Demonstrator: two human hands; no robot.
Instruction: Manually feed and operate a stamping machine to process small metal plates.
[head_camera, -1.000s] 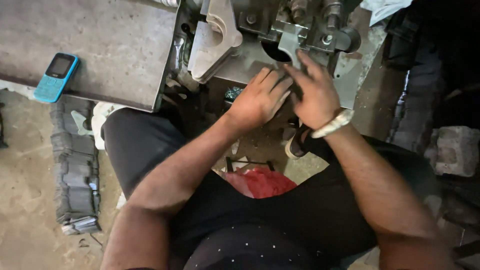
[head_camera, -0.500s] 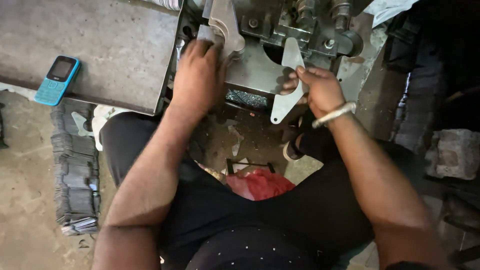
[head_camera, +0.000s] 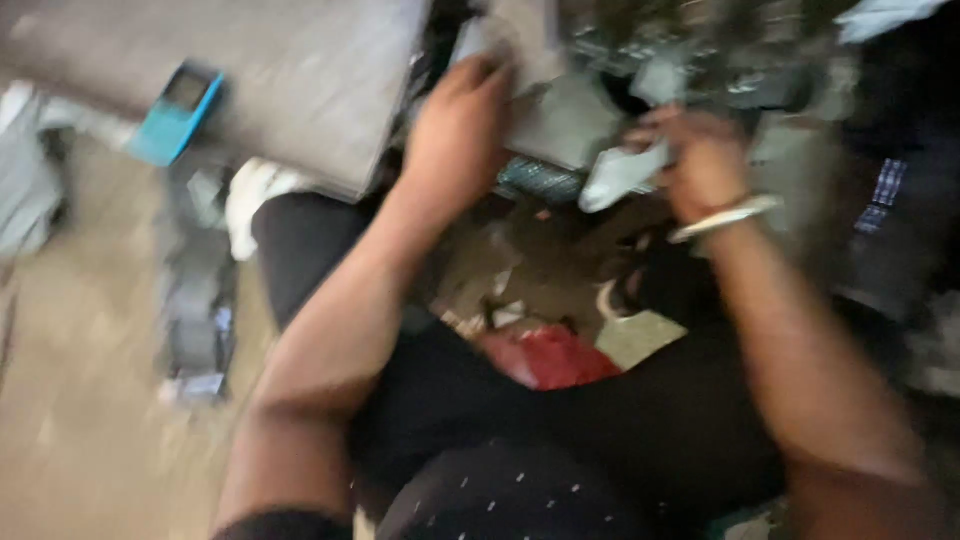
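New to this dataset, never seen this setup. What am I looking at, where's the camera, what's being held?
There is no machine here: one camera sits on a person's head and looks down at their own arms and lap. The picture is smeared by motion, so fine detail is lost.

The left hand rests on a pale grey metal piece at the top of the grey metal assembly in front of them. The right hand, with a light bangle at the wrist, grips a flat pale metal part.

To the left lies a grey slab with a small blue phone on it. A red cloth sits in the lap, between the legs. What the assembly is cannot be told.
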